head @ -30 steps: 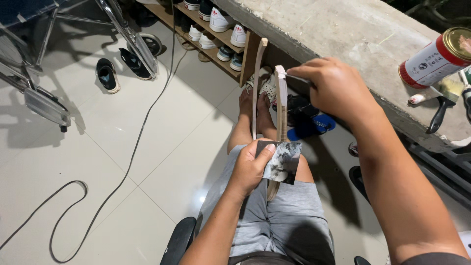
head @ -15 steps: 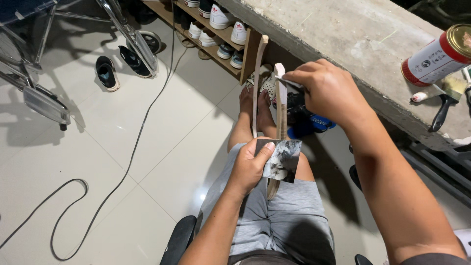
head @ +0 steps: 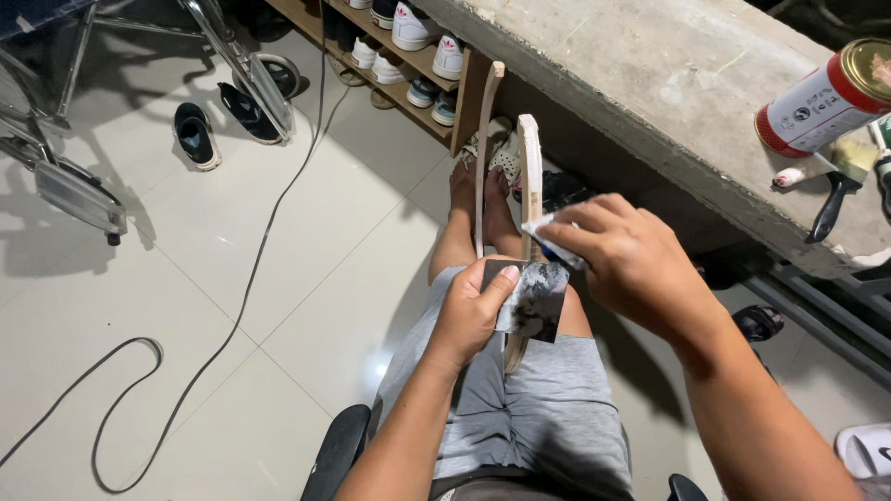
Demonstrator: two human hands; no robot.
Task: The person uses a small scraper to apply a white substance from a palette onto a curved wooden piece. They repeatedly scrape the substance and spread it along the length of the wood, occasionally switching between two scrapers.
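I sit on a chair with a forked wooden piece (head: 530,176) standing up from my lap, its two pale prongs pointing away from me. My left hand (head: 469,311) grips its lower part through a grey, smudged sheet of sandpaper (head: 535,299). My right hand (head: 631,260) pinches a small folded piece of sandpaper (head: 549,243) against the right prong, about halfway down. My bare feet (head: 483,195) rest on the tiled floor beyond the prongs.
A concrete ledge (head: 650,102) runs at the upper right, bearing a red-and-white can (head: 826,97) and a brush (head: 835,186). A wooden shoe rack (head: 408,56) with sneakers stands behind. A black cable (head: 232,315), slippers (head: 197,134) and metal frames (head: 74,186) lie to the left.
My right hand has slid down the right prong toward me, from near its tip to about halfway. My left hand keeps its hold.
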